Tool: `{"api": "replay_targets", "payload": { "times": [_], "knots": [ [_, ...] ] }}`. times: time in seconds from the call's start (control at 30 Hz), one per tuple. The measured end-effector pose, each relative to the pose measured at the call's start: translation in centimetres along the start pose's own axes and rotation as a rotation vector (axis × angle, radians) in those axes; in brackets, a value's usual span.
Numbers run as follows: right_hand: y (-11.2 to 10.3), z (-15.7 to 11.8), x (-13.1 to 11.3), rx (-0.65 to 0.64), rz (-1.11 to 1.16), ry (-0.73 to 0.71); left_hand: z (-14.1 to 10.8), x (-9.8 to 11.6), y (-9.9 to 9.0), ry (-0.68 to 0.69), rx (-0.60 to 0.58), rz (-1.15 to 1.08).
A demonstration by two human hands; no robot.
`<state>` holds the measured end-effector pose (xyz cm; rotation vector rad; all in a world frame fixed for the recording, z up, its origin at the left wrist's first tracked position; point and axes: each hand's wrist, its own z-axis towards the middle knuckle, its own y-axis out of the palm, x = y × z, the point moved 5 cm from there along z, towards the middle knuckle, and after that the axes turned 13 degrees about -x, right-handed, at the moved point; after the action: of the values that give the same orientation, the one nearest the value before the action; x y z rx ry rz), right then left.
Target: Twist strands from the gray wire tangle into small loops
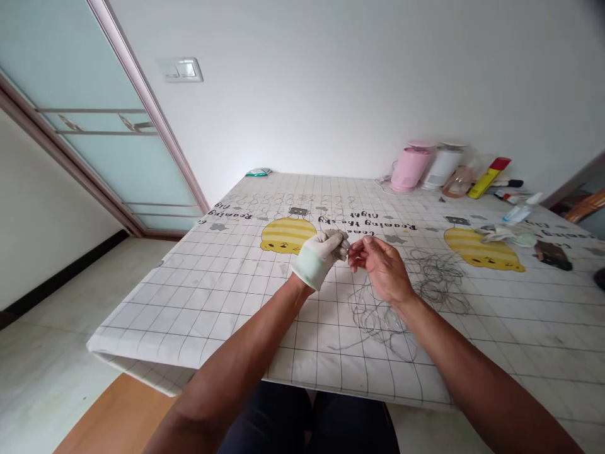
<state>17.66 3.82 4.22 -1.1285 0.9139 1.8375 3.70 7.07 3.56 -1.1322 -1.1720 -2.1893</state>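
Note:
My left hand [328,248], in a white glove with a pale green cuff, is closed over the middle of the table, its fingers pinched on something too small to make out. Close beside it on the right, my bare right hand [378,261] has its fingers bent and its thumb and fingertips together; what they hold is hidden. A loose tangle of thin dark wire or thread [435,277] lies beyond and right of my right hand, and more loops [378,318] lie under and in front of it. Rows of small wire-like loops [293,200] lie toward the back of the table.
The table [155,315] has a white checked cloth. At the back right stand a pink device [411,169], a white device [442,167], a bottle [458,181] and a yellow-red box [489,178]. A clear bottle [522,209] and a crumpled glove [510,235] are farther right.

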Motion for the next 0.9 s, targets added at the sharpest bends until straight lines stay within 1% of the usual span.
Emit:
{"api": "replay_targets", "payload": {
  "times": [0.1,0.2,0.27,0.3,0.4,0.5,0.57,0.67,0.77,0.9],
  "knots": [
    [-0.1,-0.1,0.3,0.057,-0.049,0.041,-0.3,0.2,0.0,-0.028,0.131,0.13],
    [0.0,-0.2,0.9,0.116,-0.086,0.071,-0.7,0.3,-0.3,-0.085,0.265,0.266],
    [-0.1,-0.2,1.4,0.15,-0.12,0.083,-0.9,0.2,-0.3,-0.115,0.323,0.292],
    [-0.2,-0.1,1.6,0.162,-0.139,0.089,-1.0,0.1,-0.3,-0.123,0.334,0.293],
    [-0.9,-0.1,2.4,0.177,-0.22,0.125,-1.2,-0.4,-0.1,-0.133,0.324,0.294],
    [-1.6,-0.1,3.0,0.194,-0.344,0.199,-1.2,-1.0,0.0,-0.163,0.3,0.285],
    [-1.9,-0.1,3.2,0.211,-0.403,0.248,-1.2,-1.2,0.0,-0.178,0.293,0.28],
    [-1.9,-0.2,2.9,0.228,-0.448,0.273,-1.1,-1.4,-0.1,-0.184,0.304,0.301],
    [-1.7,-0.2,2.7,0.221,-0.494,0.315,-0.9,-1.7,-0.3,-0.192,0.302,0.341],
    [-2.2,-0.1,2.8,0.177,-0.607,0.4,-0.4,-3.1,-0.9,-0.257,0.263,0.378]
  ]
}}
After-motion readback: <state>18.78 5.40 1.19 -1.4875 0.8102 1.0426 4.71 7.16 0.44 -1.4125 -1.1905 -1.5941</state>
